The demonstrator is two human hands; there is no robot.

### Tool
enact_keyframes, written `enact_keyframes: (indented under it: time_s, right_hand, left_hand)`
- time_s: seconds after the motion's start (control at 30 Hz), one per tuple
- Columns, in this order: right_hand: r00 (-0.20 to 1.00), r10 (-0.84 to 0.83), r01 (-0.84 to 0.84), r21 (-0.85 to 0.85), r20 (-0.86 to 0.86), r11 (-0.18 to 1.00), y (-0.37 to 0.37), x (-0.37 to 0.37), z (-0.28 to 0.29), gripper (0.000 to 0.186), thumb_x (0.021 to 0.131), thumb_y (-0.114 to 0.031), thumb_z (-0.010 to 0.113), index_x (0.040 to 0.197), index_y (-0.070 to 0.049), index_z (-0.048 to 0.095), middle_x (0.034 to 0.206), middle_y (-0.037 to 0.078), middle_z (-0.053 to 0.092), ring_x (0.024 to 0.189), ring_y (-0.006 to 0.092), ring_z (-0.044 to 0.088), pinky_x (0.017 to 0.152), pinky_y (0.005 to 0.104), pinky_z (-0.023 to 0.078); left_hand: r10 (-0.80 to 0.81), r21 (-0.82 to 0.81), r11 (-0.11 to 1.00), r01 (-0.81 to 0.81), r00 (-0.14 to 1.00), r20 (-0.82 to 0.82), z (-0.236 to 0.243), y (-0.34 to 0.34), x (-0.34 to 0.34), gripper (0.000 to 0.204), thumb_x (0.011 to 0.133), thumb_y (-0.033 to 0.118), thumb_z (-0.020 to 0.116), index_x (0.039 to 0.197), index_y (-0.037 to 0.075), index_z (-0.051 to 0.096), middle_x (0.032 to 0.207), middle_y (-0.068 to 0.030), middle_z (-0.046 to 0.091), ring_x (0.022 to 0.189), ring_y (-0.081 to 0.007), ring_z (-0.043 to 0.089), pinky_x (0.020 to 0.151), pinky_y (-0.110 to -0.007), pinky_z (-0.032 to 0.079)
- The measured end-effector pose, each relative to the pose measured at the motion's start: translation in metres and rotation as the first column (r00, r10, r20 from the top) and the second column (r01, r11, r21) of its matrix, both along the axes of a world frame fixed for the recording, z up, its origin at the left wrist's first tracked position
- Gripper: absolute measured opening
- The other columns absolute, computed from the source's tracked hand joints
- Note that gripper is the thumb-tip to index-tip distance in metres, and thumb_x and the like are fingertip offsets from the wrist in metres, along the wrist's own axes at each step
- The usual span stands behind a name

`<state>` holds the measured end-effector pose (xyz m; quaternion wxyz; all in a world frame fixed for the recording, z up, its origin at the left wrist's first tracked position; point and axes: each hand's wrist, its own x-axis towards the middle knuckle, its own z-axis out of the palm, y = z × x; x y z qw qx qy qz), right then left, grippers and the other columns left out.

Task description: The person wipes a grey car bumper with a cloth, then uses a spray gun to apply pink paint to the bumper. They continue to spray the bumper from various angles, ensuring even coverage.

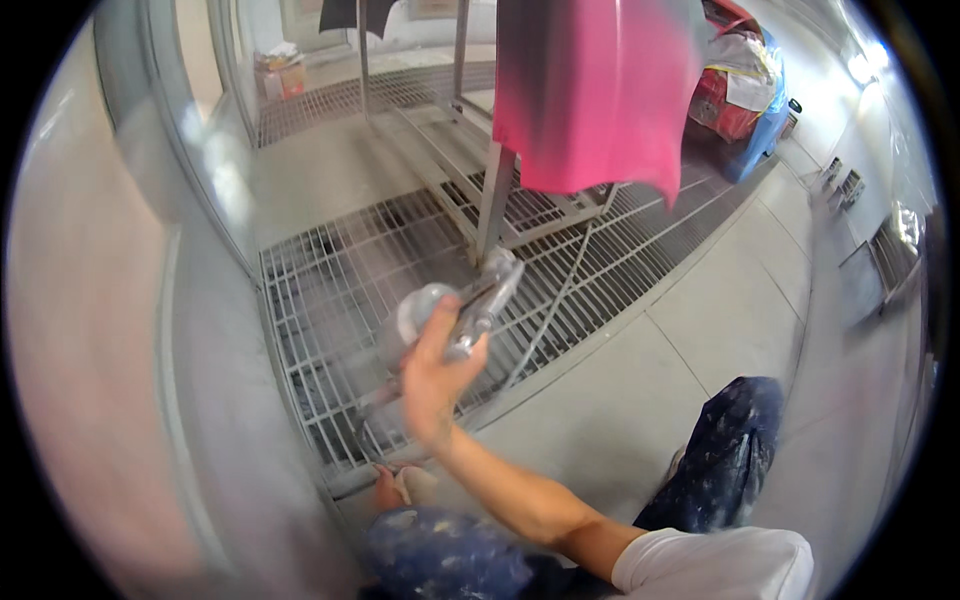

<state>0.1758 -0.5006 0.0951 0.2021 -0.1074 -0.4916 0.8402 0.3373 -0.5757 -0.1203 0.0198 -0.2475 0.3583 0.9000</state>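
One-handed, gripping a blurred silvery spray gun point(488, 308) in the curled right hand point(436, 378), above metal floor grating point(318, 345), near the metal stand point(493, 200) beneath a pink-and-grey panel point(605, 110).

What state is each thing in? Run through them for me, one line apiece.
Right hand: closed around the spray gun.
Spray gun: held off the floor; too blurred to tell whether it is spraying.
Pink panel: raised above the floor, dark toward its left side.
Metal stand: standing on the floor grating.
Red bodywork: partly covered with sheeting.
Light: glowing white.
Trousers: spotted with pale marks.
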Motion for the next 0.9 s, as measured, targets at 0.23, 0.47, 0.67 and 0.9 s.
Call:
enact_keyframes:
  time_s: [0.23, 0.47, 0.67, 0.9]
  right_hand:
    - [0.926, -0.040, 0.132, 0.222, -0.375, 0.966, -0.028, -0.050, 0.097, 0.032, 0.103, -0.031, 0.062, 0.105, -0.001, 0.052, 0.077, 0.008, 0.057, 0.064, 0.0177, 0.053, 0.060, 0.0368, 0.044]
    - [0.886, 0.138, -0.086, 0.134, -0.443, 0.987, -0.020, -0.049, 0.166, 0.032, 0.103, -0.032, 0.061, 0.104, -0.001, 0.052, 0.077, 0.007, 0.057, 0.069, 0.0178, 0.055, 0.066, 0.0368, 0.046]
    - [0.976, 0.149, -0.178, -0.192, -0.155, 0.965, 0.011, 0.001, 0.097, 0.034, 0.103, -0.033, 0.062, 0.117, -0.003, 0.055, 0.099, 0.005, 0.061, 0.087, 0.0096, 0.057, 0.072, 0.0268, 0.047]
    - [0.968, 0.212, -0.154, -0.353, 0.133, 0.923, 0.045, 0.077, 0.028, 0.025, 0.104, -0.030, 0.062, 0.110, -0.007, 0.055, 0.079, -0.002, 0.056, 0.062, 0.0060, 0.052, 0.051, 0.0231, 0.041]
  left_hand:
    - [0.016, -0.169, 0.985, -0.046, 0.985, -0.175, 0.031, -0.009, -0.047, 0.057, 0.108, 0.051, 0.039, 0.108, -0.001, 0.064, 0.096, -0.0119, 0.069, 0.084, -0.0221, 0.069, 0.072, -0.037, 0.057]
    - [-0.103, -0.365, 0.931, 0.010, 0.966, -0.236, 0.099, -0.021, -0.090, 0.051, 0.108, 0.038, 0.035, 0.105, -0.001, 0.068, 0.089, -0.0109, 0.072, 0.071, -0.0218, 0.069, 0.063, -0.034, 0.057]
    - [-0.092, -0.457, 0.889, 0.037, 0.991, -0.099, 0.059, -0.026, -0.048, 0.048, 0.108, 0.034, 0.037, 0.109, -0.001, 0.069, 0.094, -0.0112, 0.072, 0.079, -0.0208, 0.070, 0.070, -0.034, 0.057]
    - [0.007, -0.469, 0.883, 0.005, 1.000, 0.025, 0.028, -0.022, -0.002, 0.041, 0.106, 0.031, 0.043, 0.112, 0.000, 0.070, 0.099, -0.0110, 0.072, 0.086, -0.0211, 0.069, 0.077, -0.035, 0.056]
